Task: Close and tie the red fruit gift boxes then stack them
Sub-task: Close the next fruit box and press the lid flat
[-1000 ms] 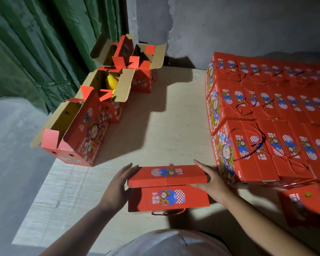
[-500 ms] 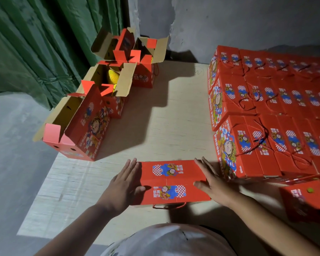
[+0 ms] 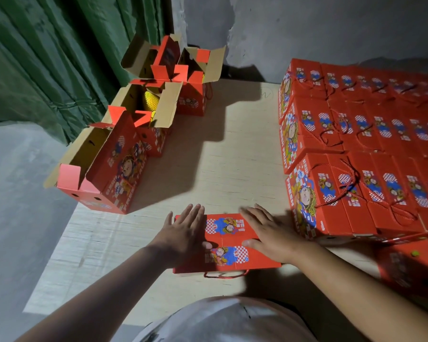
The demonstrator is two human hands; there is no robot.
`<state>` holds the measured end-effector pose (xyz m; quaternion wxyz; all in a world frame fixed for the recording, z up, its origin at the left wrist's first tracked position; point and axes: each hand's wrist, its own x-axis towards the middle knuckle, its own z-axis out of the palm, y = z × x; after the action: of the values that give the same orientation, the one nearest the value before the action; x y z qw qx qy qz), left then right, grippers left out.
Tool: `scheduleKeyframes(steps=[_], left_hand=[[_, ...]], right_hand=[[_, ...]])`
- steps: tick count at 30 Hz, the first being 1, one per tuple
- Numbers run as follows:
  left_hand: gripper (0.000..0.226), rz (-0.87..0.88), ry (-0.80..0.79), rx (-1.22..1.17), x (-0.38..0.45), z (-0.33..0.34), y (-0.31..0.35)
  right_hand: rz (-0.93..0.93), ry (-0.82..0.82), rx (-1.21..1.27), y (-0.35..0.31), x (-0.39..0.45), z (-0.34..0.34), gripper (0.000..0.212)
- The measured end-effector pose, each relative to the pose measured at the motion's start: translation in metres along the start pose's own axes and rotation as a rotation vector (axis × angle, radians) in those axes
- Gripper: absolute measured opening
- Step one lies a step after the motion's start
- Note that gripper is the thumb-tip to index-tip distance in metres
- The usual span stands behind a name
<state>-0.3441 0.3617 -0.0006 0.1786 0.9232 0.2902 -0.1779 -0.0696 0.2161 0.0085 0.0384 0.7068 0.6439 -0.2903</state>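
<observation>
On the board, nearest the person: one red gift box (image 3: pixel 229 245) lies with its two top flaps folded flat.
Hands: two, both on that box's top.
Left hand (image 3: pixel 183 234): flat, fingers straight and spread, pressing the left end of the lid; thumb reaches toward the seam between the flaps.
Right hand (image 3: pixel 269 230): flat, fingers straight, pressing the right end; thumb lies along the same seam.
Cord: one red handle cord (image 3: pixel 224 275) hangs loose at the box's near edge, below both wrists.
Open boxes: three (image 3: pixel 114 169) with flaps up, in a line at the left along the green curtain (image 3: pixel 47 58); the middle one shows yellow fruit (image 3: pixel 150 101).
Closed boxes: rows packed tight (image 3: pixel 356 144) just right of the pressed box; too many run out of view to count.
Surface: pale wooden board (image 3: pixel 220 156).
</observation>
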Motion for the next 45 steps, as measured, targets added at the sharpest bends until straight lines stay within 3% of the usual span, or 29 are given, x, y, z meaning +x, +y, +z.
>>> scheduleKeyframes(steps=[8, 27, 45], left_hand=[[0.113, -0.026, 0.02, -0.013, 0.002, 0.007, 0.002], [0.104, -0.069, 0.099, 0.09, 0.006, 0.005, 0.007], [0.102, -0.067, 0.112, 0.035, 0.005, 0.003, 0.007]], right_hand=[[-0.01, 0.016, 0.015, 0.002, 0.001, 0.009, 0.087], [-0.065, 0.233, -0.007, 0.008, 0.007, 0.02, 0.085], [-0.06, 0.237, -0.032, 0.008, 0.01, 0.02, 0.085]])
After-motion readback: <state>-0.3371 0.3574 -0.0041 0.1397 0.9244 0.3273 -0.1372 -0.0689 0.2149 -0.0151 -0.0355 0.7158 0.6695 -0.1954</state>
